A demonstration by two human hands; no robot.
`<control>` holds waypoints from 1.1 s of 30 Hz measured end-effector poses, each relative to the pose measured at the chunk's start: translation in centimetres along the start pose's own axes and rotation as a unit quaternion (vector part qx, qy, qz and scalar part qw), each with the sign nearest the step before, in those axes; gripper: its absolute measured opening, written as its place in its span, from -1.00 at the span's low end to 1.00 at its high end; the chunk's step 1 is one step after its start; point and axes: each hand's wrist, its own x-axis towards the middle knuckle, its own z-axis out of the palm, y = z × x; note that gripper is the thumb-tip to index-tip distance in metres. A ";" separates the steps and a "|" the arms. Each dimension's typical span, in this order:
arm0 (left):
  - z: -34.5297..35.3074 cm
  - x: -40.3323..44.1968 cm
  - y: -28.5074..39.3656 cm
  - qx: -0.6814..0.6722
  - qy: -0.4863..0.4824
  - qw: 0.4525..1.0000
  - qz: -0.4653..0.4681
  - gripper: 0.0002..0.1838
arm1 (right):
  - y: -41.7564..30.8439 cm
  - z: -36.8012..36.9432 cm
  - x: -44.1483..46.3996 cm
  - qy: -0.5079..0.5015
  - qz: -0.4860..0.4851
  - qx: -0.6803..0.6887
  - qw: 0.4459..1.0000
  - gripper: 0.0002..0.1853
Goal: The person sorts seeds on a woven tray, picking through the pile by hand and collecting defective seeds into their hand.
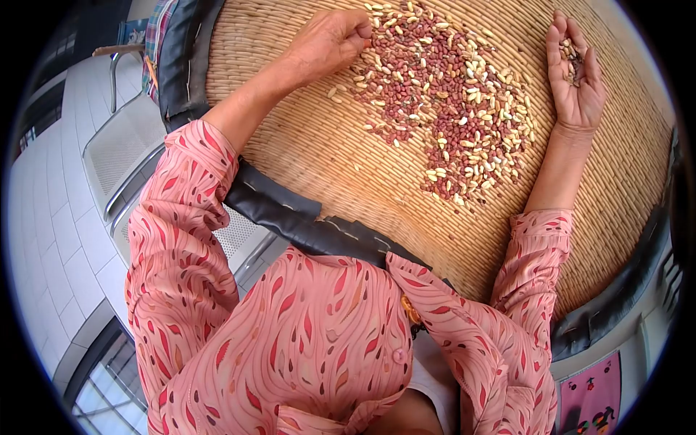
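A spread of red and cream beans [453, 98] lies on a large round woven tray [326, 152]. At the left edge of the beans is my left hand [330, 43], with its fingers pinched together. A small reddish bit shows by the fingertips, but whether they grip it is unclear. My right hand [576, 83] is turned palm up above the tray, to the right of the beans. Its fingers curl around a small handful of pale and dark beans or bits [573, 61].
Black padding [290, 206] stitched in pale thread covers the tray's rim close to my body. Perforated metal chairs [127, 145] stand on the tiled floor [54, 239] at the left. Plaid cloth [156, 47] hangs at the upper left, and a pink patterned panel [591, 395] is at the lower right.
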 end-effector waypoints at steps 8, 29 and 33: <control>0.7 1.2 1.0 0.008 0.051 0.998 -0.035 -0.91 | -1.3 -0.9 -0.6 0.065 -0.027 -0.029 0.997 -0.49; 2.5 1.2 1.7 -0.015 0.075 0.996 0.034 -0.92 | 0.0 -0.1 -0.1 0.005 -0.011 -0.009 1.000 -0.48; 2.6 1.5 2.3 0.019 0.082 0.996 0.041 -0.86 | 0.1 0.0 0.0 0.009 -0.015 -0.006 1.000 -0.49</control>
